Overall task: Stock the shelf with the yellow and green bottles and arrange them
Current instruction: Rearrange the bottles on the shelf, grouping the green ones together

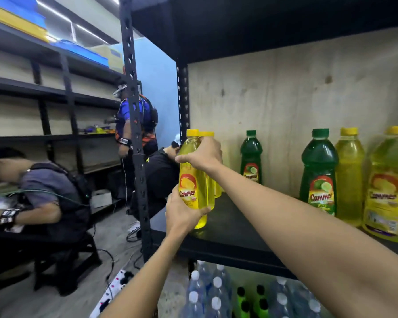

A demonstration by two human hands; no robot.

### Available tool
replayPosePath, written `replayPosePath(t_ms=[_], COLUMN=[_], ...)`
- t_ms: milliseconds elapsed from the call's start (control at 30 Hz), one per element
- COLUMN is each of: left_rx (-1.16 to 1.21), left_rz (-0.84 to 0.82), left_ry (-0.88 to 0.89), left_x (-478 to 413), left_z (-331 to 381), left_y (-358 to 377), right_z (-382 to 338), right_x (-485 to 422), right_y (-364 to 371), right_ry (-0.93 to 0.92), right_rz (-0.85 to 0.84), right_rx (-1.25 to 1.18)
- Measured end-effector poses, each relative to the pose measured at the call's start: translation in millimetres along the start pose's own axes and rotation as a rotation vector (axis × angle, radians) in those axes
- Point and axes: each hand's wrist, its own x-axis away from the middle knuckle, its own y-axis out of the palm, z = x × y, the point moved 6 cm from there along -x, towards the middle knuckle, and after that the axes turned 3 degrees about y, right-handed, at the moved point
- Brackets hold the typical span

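Bottle, yellow (pixel 192 180), at shelf (pixel 234 228) left front edge: left hand (pixel 182 213) clamped low, right hand (pixel 202 157) clamped at shoulder, steadying it upright beside second yellow bottle (pixel 210 180) behind

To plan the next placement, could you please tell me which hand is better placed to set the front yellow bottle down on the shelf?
Left. The left hand wraps the front yellow plastic bottle low, near the black shelf; the right hand grips both necks.
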Motion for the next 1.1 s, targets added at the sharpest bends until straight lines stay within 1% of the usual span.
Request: replayPosePath(t_ms=[133,367,433,533,567,600,633,667,733,767,800,833,867,900,933,967,1000,1033,1100], left_rx=[0.046,0.03,0.017,-0.01,-0.021,-0.036,-0.059,-0.086,-0.124,-0.103,-0.045,0.032,0.108,0.177,0.23,0.243,0.218,0.188,0.16], left_rz=[-0.016,-0.038,-0.062,-0.122,-0.137,-0.117,-0.043,0.081,0.353,0.401,0.354,0.226,0.054,-0.125,-0.291,-0.419,-0.504,-0.549,-0.569], left_ry=[0.009,0.031,0.015,-0.015,-0.028,-0.034,-0.007,0.076,0.341,0.456,0.528,0.54,0.479,0.372,0.242,0.134,0.072,0.032,-0.021], left_x=[-7,-12,-13,-15,-13,-9,-3,7,33,46,55,61,67,73,80,89,97,104,113], left_z=[-16,-29,-29,-27,-26,-23,-16,-4,33,54,75,95,112,124,131,137,142,146,153], left_y=[0,1,0,0,1,-2,-7,-14,-21,-13,4,27,55,86,118,149,175,196,222], right_z=[-2,4,6,16,21,26,32,40,62,75,89,103,116,130,144,156,166,174,186], right_x=[-5,-4,-3,4,6,7,7,9,15,18,22,23,23,21,19,18,17,17,15], right_y=[19,30,29,10,-7,-30,-57,-89,-153,-182,-206,-224,-235,-241,-242,-241,-236,-231,-223], right_ry=[-0.025,-0.049,-0.049,0.041,0.042,0.022,-0.009,-0.043,-0.071,-0.057,-0.028,0.019,0.082,0.152,0.215,0.258,0.28,0.289,0.285], right_rz=[-0.001,-0.005,-0.067,-0.228,-0.228,-0.19,-0.115,-0.017,0.222,0.351,0.459,0.519,0.525,0.486,0.422,0.344,0.266,0.2,0.145], right_rx=[-0.008,-0.019,-0.031,-0.078,-0.078,-0.075,-0.071,-0.058,0.03,0.112,0.193,0.251,0.279,0.281,0.269,0.243,0.196,0.138,0.085])
